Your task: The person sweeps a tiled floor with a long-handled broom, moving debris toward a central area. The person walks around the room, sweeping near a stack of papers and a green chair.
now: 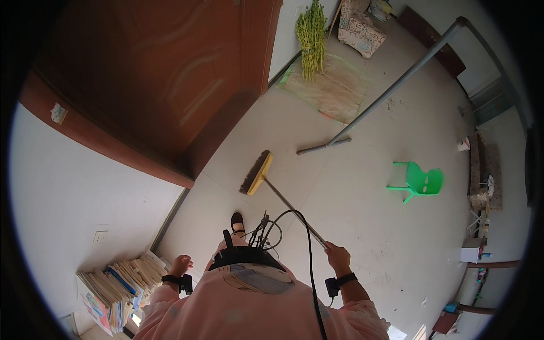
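Observation:
My right hand [338, 256] grips the upper end of the long handle [293, 208] of a push broom. At the far end, the broom's yellow head [260, 178] with dark bristles [254, 172] is low at the floor ahead of me, near the door. My left hand [181, 264] hangs at my left side with its fingers loosely curled and nothing seen in it. It is nearest to a stack of papers and books [123, 282]. Black cables [308, 238] loop from my waist and pass in front of the broom handle.
A brown door [204, 85] stands to the front left. Ahead are a grey metal pole frame [395, 85], a mat [335, 87] with a bundle of green stalks [311, 42], and a patterned armchair [361, 36]. A green plastic chair [418, 180] stands to the right. Dark debris [391, 104] dots the floor.

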Available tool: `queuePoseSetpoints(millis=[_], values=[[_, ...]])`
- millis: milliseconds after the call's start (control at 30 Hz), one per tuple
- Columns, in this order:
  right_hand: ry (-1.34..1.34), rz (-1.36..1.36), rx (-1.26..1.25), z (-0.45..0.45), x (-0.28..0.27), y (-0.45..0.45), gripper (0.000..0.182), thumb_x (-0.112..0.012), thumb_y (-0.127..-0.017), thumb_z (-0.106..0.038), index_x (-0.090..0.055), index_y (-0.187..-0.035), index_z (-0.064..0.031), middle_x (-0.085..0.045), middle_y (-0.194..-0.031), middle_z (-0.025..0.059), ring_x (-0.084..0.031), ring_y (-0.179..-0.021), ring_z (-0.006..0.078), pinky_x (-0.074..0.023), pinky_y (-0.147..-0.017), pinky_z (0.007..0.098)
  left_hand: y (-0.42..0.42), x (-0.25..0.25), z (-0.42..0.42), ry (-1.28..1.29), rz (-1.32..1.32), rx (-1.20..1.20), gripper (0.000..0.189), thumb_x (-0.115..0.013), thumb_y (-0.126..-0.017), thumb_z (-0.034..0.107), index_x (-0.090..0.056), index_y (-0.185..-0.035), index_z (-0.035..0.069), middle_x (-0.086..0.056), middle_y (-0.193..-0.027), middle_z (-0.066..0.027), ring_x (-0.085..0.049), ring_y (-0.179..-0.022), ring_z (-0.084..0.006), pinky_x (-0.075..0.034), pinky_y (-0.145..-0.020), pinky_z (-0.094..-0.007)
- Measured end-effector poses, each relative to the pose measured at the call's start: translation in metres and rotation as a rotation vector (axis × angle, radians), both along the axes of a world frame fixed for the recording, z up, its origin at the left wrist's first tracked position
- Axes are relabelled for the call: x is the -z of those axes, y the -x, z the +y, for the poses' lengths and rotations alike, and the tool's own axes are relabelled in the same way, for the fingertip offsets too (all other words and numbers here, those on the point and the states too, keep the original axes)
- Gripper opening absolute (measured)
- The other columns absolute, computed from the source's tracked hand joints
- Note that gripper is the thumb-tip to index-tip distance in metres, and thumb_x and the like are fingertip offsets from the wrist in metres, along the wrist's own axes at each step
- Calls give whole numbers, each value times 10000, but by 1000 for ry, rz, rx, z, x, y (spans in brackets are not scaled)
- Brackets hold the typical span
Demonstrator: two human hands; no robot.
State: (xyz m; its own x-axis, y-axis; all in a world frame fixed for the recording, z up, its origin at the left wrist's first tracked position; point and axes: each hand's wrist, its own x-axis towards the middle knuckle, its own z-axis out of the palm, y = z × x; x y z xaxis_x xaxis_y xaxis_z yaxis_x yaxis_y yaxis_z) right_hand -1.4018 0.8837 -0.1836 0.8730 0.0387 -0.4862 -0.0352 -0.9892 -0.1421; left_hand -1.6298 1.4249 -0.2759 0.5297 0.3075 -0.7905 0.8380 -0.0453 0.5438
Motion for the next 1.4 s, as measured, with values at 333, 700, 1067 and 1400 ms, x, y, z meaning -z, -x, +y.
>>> queuePoseSetpoints(millis=[333, 700, 1067, 1400], values=[[-96, -74, -165, 185, 51, -142, 168, -462, -829, -189, -614, -899, -168, -638, -779, 98, -626, -744, 294, -505, -611, 385, -76, -17, 78, -24, 1, -29, 195, -458, -888, 178, -520, -1004, 35, -618, -809, -108, -607, -671, -185, -476, -540, -279], [125, 38, 462, -84, 6, -73, 133, -563, -788, -282, -599, -848, -169, -643, -842, 71, -608, -851, 298, -492, -702, 428, -130, -14, 28, 21, -29, 122, 233, -482, -856, 186, -536, -970, -10, -631, -785, -132, -619, -644, -191, -481, -531, -284], [220, -94, 822, -231, -51, 78, 320, -604, -777, -184, -587, -1092, -131, -635, -885, 173, -607, -814, 359, -486, -692, 445, -261, -25, -45, -36, -68, 328, 228, -463, -862, 169, -529, -948, -32, -621, -800, -133, -617, -695, -205, -500, -641, -306], [-81, 0, 1146, -202, 17, 113, 313, -627, -726, -244, -646, -1026, -158, -636, -868, 178, -612, -812, 346, -481, -705, 422, -435, -111, -94, -105, -367, 340, 215, -466, -877, 165, -519, -1006, 1, -600, -852, -107, -589, -771, -173, -479, -690, -296]])
